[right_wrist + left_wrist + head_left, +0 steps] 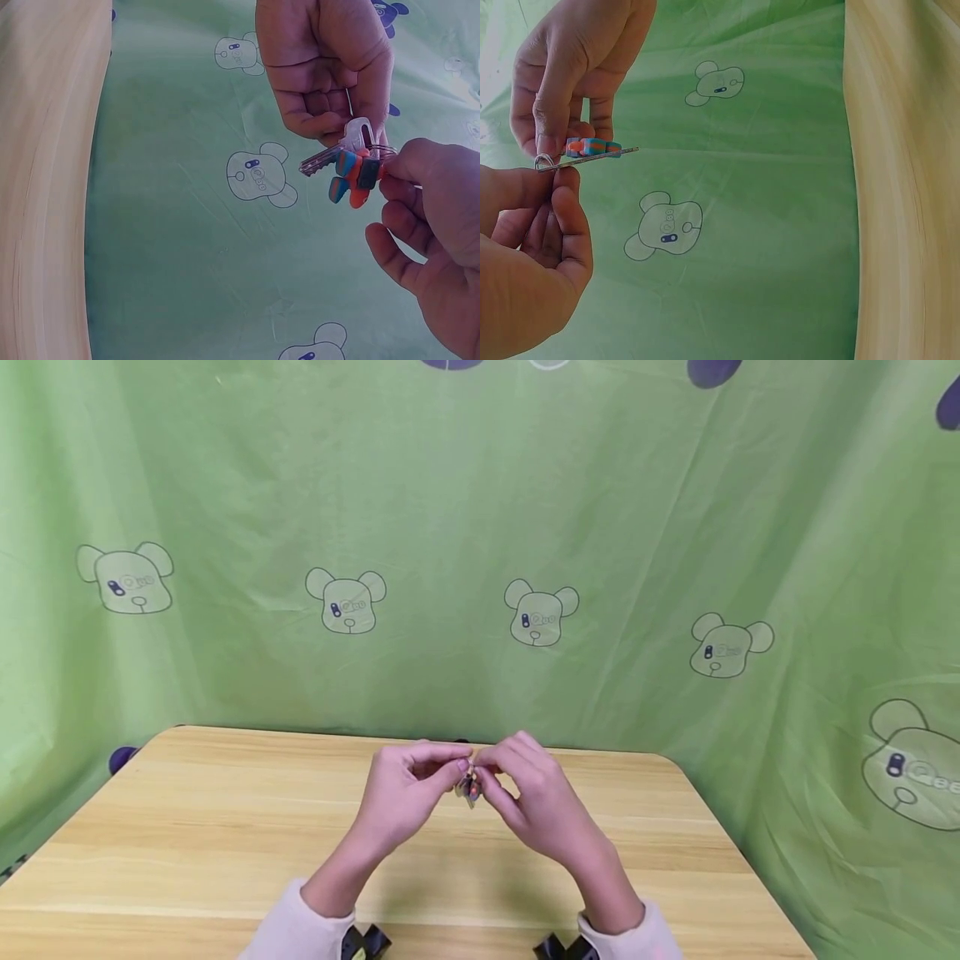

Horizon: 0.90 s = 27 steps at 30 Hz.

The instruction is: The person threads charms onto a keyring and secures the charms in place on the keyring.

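Note:
Both hands meet above the table. My left hand [405, 797] pinches a silver metal key [322, 160] near its head. My right hand [543, 797] pinches a thin metal key ring [545, 159], which meets the key's head. Beside the key hangs a small orange and blue charm [358, 180] with a dark patch, close to the right fingertips. The key's toothed blade sticks out away from the fingers in the right wrist view. Fingers partly hide the ring, so whether the key is threaded fully on it cannot be told.
A light wooden table [225, 827] lies beneath the hands, with rounded far corners. Behind and beside it hangs a green curtain [450, 510] printed with bear heads. Dark wrist devices [365, 942] sit at the sleeves.

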Each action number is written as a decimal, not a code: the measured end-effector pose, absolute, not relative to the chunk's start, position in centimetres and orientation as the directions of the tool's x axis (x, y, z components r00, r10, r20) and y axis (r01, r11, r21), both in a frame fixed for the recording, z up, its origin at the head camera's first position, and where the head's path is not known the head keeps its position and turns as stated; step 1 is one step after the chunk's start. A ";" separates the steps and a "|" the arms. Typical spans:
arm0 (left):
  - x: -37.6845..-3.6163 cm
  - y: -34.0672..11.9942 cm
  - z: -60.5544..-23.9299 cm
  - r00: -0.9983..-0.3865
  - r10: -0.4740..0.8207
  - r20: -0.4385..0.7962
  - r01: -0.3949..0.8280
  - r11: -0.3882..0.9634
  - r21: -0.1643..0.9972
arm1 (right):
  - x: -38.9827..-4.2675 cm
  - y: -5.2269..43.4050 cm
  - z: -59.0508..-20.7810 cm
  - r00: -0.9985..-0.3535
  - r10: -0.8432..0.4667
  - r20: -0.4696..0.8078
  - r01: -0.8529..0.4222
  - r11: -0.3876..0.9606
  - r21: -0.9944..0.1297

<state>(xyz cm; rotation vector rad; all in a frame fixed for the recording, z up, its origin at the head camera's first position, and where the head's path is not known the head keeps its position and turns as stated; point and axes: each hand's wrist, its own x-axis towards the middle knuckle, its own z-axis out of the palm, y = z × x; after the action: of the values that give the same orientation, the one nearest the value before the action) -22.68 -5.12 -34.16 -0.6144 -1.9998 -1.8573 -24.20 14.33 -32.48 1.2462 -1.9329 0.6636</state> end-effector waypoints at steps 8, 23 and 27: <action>-22.8 -5.1 -34.2 -0.813 0.089 0.575 0.582 0.118 0.804 | -24.3 14.4 -32.4 -0.265 -0.544 0.796 -0.919 0.392 -0.038; -22.8 -5.6 -34.2 -0.763 0.151 0.629 0.646 0.235 0.726 | -24.4 14.7 -32.4 -0.266 -0.544 0.796 -0.920 0.390 -0.041; -22.8 -5.5 -34.1 -0.781 0.148 0.607 0.624 0.204 0.754 | -24.3 14.7 -32.4 -0.266 -0.546 0.794 -0.920 0.390 -0.040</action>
<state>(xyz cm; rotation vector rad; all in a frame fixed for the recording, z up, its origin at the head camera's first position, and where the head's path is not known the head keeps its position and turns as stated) -22.82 -5.53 -34.12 -0.7190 -2.0822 -1.6036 -24.34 14.65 -32.40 1.2572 -1.9389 0.6699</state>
